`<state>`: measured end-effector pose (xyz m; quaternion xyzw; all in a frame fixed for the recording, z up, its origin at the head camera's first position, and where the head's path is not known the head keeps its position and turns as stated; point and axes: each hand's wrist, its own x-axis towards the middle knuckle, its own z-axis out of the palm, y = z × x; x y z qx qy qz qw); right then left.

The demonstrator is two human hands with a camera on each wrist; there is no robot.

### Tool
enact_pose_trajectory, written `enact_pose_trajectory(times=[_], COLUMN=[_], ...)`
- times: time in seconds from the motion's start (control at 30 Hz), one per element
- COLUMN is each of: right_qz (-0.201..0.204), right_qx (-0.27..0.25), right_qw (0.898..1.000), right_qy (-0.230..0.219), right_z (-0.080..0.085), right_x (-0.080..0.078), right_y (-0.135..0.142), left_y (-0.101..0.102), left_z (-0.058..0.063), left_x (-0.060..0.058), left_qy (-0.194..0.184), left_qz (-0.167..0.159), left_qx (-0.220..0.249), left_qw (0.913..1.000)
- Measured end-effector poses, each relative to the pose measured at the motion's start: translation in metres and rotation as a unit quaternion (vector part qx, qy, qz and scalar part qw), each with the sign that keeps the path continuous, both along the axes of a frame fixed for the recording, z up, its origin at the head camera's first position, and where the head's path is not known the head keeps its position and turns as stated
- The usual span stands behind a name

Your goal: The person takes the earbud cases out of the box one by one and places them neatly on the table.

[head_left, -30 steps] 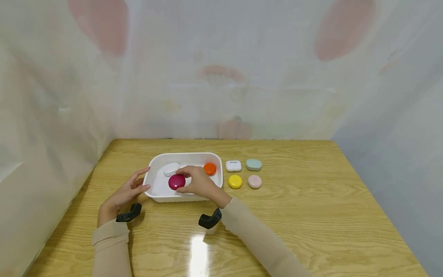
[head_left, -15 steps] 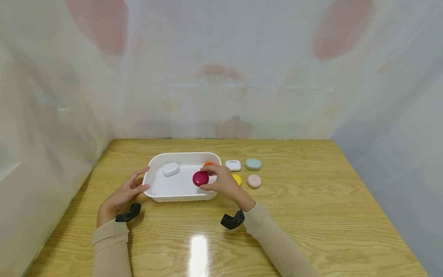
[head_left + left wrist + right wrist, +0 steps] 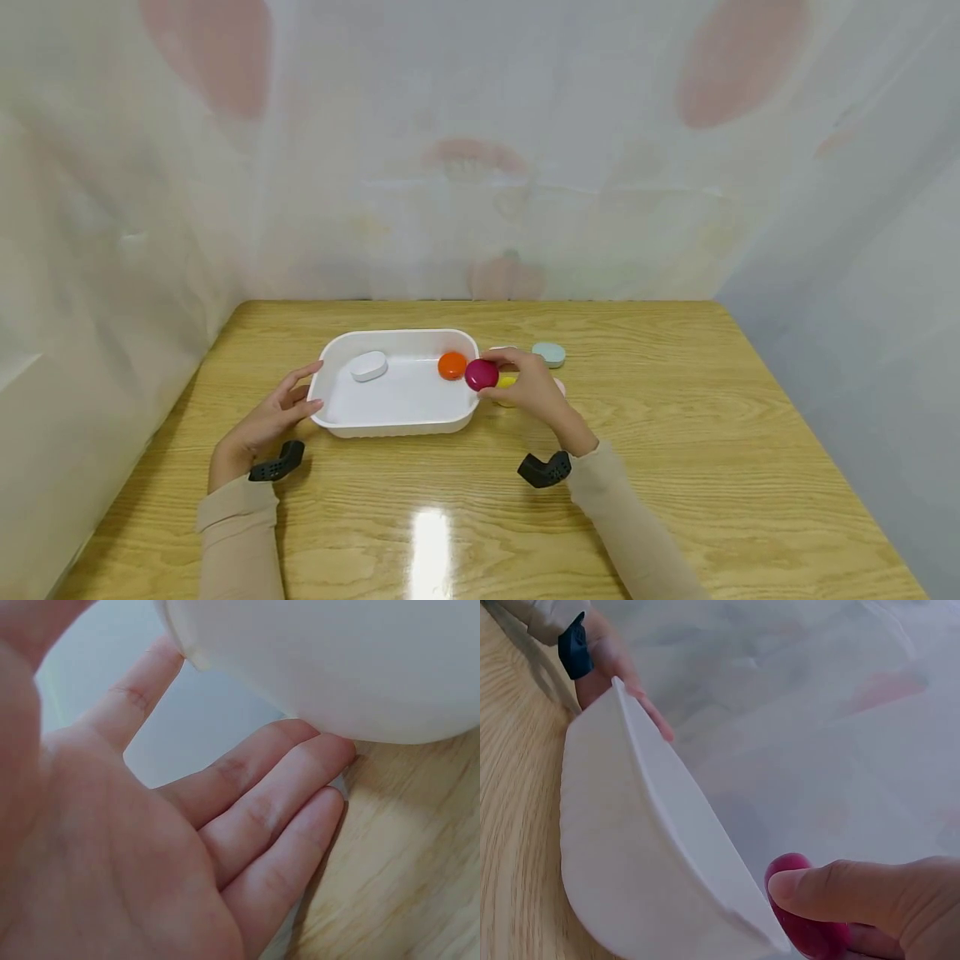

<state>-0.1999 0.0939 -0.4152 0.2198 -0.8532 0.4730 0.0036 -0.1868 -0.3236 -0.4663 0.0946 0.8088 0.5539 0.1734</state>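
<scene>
My right hand (image 3: 536, 393) pinches a glossy, round magenta case (image 3: 482, 375) between thumb and fingers. It holds the case up at the right end of the white plastic tub (image 3: 397, 406), overlapping the rim in the head view. The right wrist view shows the thumb (image 3: 832, 892) pressed on the case (image 3: 804, 922), just past the tub's edge. My left hand (image 3: 268, 423) touches the tub's left end with fingers extended; its fingertips (image 3: 330, 750) meet the outer wall. Inside the tub lie a white oval case (image 3: 369, 366) at left and an orange round case (image 3: 452, 365) at right.
Right of the tub, on the wooden table (image 3: 712, 433), a yellow round case (image 3: 506, 394), a pink one (image 3: 560, 387) and a white one (image 3: 504, 348) are partly hidden by my right hand. A pale green oval case (image 3: 550, 354) lies behind them.
My right hand has carried the magenta case rightward, from the tub's left half to its right rim. The orange case shows fully again. My left hand stays at the tub's left end.
</scene>
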Motion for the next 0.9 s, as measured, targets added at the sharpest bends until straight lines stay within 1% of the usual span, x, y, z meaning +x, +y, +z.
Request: enact_pose_trajectory(times=[0.17, 0.27, 0.33, 0.47, 0.6, 0.67, 0.77, 0.9], right_qz=[-0.016, -0.024, -0.018, 0.002, 0.011, 0.010, 0.015, 0.024], right_qx=[0.005, 0.012, 0.023, 0.025, 0.023, 0.030, 0.049, 0.066], right_qw=[1.000, 1.000, 0.999, 1.000, 1.000, 0.999, 0.999, 0.998], right_qy=[-0.001, -0.014, -0.015, -0.008, -0.011, -0.015, -0.004, -0.004], right_z=[-0.002, -0.004, -0.007, -0.014, -0.022, -0.027, -0.034, -0.039], right_x=[0.000, 0.002, 0.003, 0.007, 0.011, 0.012, 0.014, 0.019], right_y=[0.013, 0.019, 0.022, 0.026, 0.028, 0.028, 0.029, 0.032], left_y=[0.000, 0.000, 0.000, -0.001, -0.001, 0.000, 0.000, 0.001], left_z=[0.000, 0.000, 0.000, -0.001, 0.000, 0.000, 0.001, 0.001], left_x=[0.000, -0.001, -0.001, -0.001, 0.000, 0.000, 0.001, 0.001], left_qy=[0.002, 0.002, 0.001, 0.000, 0.001, 0.003, 0.002, 0.001], left_qz=[-0.001, -0.002, -0.002, -0.003, -0.002, -0.002, 0.000, 0.001], left_qx=[0.002, -0.004, -0.004, 0.001, -0.004, -0.009, -0.009, -0.008], left_qw=[1.0000, 1.0000, 1.0000, 1.0000, 1.0000, 1.0000, 1.0000, 1.0000])
